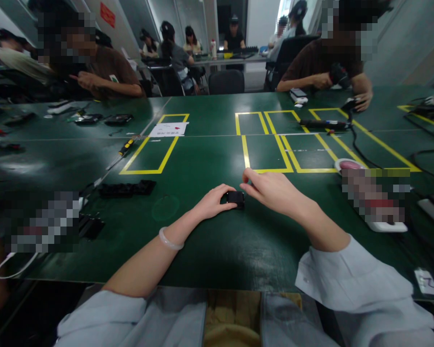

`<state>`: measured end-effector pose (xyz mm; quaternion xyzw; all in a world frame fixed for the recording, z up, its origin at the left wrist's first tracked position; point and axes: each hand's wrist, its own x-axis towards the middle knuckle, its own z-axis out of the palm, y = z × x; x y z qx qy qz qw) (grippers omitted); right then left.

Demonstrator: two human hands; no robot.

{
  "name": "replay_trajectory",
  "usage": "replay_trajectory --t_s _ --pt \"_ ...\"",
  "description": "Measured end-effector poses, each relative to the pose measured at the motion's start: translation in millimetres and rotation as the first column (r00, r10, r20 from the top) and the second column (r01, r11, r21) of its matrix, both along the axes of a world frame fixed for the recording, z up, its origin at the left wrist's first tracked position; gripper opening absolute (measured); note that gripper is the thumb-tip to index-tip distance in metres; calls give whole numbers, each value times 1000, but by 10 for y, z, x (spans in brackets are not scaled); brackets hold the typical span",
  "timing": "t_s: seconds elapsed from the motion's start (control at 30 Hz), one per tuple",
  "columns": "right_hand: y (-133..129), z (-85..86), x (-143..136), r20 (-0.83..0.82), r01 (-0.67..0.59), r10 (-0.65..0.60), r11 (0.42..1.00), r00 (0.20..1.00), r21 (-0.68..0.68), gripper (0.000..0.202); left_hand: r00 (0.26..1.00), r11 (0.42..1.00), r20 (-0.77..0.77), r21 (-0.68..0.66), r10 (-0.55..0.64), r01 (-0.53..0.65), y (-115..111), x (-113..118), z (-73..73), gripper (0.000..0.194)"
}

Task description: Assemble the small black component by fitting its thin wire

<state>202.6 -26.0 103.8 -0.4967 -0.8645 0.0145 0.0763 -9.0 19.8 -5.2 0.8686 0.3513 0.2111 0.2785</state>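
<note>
Two pale sleeves (358, 277) framed one black block (235, 198), pinched in the left hand (214, 201) on the tabletop (213, 253); the right hand (273, 189) curled just beside, its hold unclear. One black strip (127, 188) lay leftward, one white paper (169, 129) beyond.

left hand (213, 202) holding black part (235, 198), right hand (275, 190) beside, green table (217, 255)
</note>
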Motion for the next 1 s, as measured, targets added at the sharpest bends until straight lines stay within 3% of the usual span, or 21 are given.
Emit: replay_trajectory --t_s 0.5,0.77,1.0 --pt "3 -35 32 -48 -65 65 998 997 -7 14 1000 1000 15 4 -11 11 12 -3 -21 38" --pt "3 -31 20 8 -16 17 1000 1000 -13 23 1000 1000 7 4 -7 7 12 -7 -27 39" --pt "-14 40 21 -25 -101 101 995 995 -12 21 1000 1000 7 -3 -6 6 12 -10 -21 38"
